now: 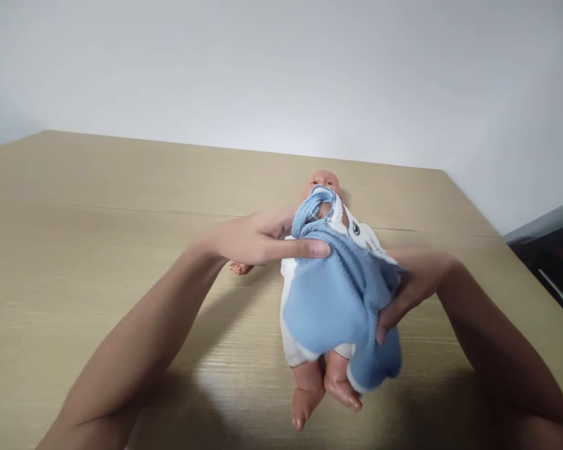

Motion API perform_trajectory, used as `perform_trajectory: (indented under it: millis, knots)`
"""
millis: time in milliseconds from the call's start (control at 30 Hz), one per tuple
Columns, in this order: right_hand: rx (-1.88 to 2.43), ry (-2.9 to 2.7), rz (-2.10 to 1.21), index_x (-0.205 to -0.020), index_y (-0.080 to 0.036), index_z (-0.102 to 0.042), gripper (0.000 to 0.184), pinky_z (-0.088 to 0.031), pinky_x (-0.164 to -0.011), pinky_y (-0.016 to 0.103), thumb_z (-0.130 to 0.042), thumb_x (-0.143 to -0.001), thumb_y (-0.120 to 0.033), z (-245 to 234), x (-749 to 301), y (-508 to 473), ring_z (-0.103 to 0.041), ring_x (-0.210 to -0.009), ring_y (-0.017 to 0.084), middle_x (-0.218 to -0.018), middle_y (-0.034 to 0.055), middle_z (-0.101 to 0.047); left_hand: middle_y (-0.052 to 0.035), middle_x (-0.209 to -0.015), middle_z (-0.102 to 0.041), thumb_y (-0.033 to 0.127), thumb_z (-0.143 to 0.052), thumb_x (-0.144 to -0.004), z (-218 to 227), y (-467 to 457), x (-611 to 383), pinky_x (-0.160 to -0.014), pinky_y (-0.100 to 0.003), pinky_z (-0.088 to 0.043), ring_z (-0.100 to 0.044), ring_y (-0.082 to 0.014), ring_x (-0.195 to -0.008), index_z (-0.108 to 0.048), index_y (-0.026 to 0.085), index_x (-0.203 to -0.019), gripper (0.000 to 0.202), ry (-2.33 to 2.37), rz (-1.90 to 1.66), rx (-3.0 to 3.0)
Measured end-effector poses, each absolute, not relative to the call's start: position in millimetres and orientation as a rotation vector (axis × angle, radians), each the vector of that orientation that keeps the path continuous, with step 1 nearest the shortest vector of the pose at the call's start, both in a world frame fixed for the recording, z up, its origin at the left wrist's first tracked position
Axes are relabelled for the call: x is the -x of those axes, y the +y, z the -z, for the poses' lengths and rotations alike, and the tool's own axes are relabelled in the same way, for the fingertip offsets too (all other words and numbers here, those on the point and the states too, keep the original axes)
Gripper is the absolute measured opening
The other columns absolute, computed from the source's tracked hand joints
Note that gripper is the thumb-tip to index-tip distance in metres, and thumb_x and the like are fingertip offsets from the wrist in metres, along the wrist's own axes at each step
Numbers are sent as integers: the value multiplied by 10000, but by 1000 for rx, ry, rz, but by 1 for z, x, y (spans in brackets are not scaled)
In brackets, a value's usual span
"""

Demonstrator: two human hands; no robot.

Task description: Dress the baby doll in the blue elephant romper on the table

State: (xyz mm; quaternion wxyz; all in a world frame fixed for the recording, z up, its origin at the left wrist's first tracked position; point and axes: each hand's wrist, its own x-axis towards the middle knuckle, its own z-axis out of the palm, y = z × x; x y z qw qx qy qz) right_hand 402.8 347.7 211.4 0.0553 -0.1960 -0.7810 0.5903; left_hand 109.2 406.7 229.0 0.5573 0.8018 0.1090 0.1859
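Observation:
A baby doll [323, 182] lies on its back on the wooden table [122, 206], head away from me and bare feet toward me. It wears a white bodysuit [291, 353]. A light blue fleece garment [331, 300] is bunched over its chest and face. My left hand [263, 237] grips the top of the blue garment near the doll's neck. My right hand [415, 284] holds the garment's right side beside the doll's body. One small doll hand [241, 269] shows under my left wrist.
A plain white wall [281, 69] rises behind the table. The table's right edge runs diagonally, with a dark piece of furniture [551, 250] beyond it at the far right.

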Motion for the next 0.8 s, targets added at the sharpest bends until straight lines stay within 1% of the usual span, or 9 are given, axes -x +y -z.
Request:
perform_trajectory:
  millis: [67,133,233,333,400,500,567,700,800]
  knots:
    - [557,-2295,-1710,-1132,-226,-916,383,-678,-1012,309,-1009,-864,-485,-208,-410,350,-853,-1042,256,-982,24,-892,24,-611,-651,442,-994,-889,-231,408,-110,-672,-248,-656,-740,-204,-674,-785,234,-922,296,213,-301,-1896]
    - [533,-2169,-1606,-1177,-229,-914,444,-671,-1034,333,-1039,-827,-472,-202,-418,353,-847,-1088,271,-1038,31,-894,-1,-673,-727,453,-1047,-812,-231,411,-109,-569,-233,-614,-701,-188,-607,-811,224,-919,346,159,-159,-1896]
    - [530,-2039,-1551,-1309,-208,-874,577,-670,-1016,356,-1020,-848,-523,-192,-423,353,-828,-1169,294,-1155,66,-884,-49,-742,-797,507,-1093,-728,-228,412,-105,-641,-272,-665,-752,-228,-669,-840,209,-909,431,146,-207,-1881]
    - [587,-2042,-1659,-1329,-186,-857,521,-680,-991,357,-912,-966,-554,-191,-416,348,-834,-1153,283,-1178,86,-880,-29,-693,-761,528,-1030,-827,-225,409,-104,-612,-253,-644,-701,-184,-589,-808,209,-843,388,211,-340,-1886]
    - [587,-2100,-1792,-1282,-178,-871,494,-678,-1032,364,-932,-949,-539,-198,-405,344,-843,-1143,282,-1139,82,-886,-13,-663,-724,530,-985,-886,-225,406,-107,-613,-223,-634,-704,-171,-616,-762,208,-786,405,238,-446,-1893]
    - [544,-2191,-1934,-1215,-195,-893,478,-656,-1112,379,-1000,-875,-515,-213,-391,339,-846,-1169,294,-1044,62,-892,-38,-688,-729,558,-991,-871,-227,402,-115,-870,-283,-707,-821,-262,-926,-740,203,-739,454,240,-562,-1883]
    - [575,-2209,-1905,-1210,-217,-899,473,-650,-1133,384,-1004,-867,-526,-218,-387,337,-829,-1231,301,-1044,55,-894,-59,-737,-767,568,-1002,-852,-227,401,-118,-973,-345,-714,-839,-306,-1024,-797,199,-803,425,229,-505,-1866]
    - [603,-2050,-1680,-1248,-226,-891,509,-618,-1200,428,-1012,-857,-528,-211,-394,336,-764,-1379,327,-1183,77,-889,-61,-795,-811,581,-1094,-690,-220,402,-118,-847,-342,-734,-839,-293,-861,-866,212,-1005,536,189,-369,-1804]
    - [666,-1883,-1609,-1346,-227,-850,518,-558,-1278,499,-933,-948,-548,-201,-403,335,-742,-1424,333,-1287,91,-869,-23,-663,-743,580,-1134,-585,-217,405,-115,-758,-315,-724,-814,-278,-757,-846,232,-931,570,187,-350,-1801]
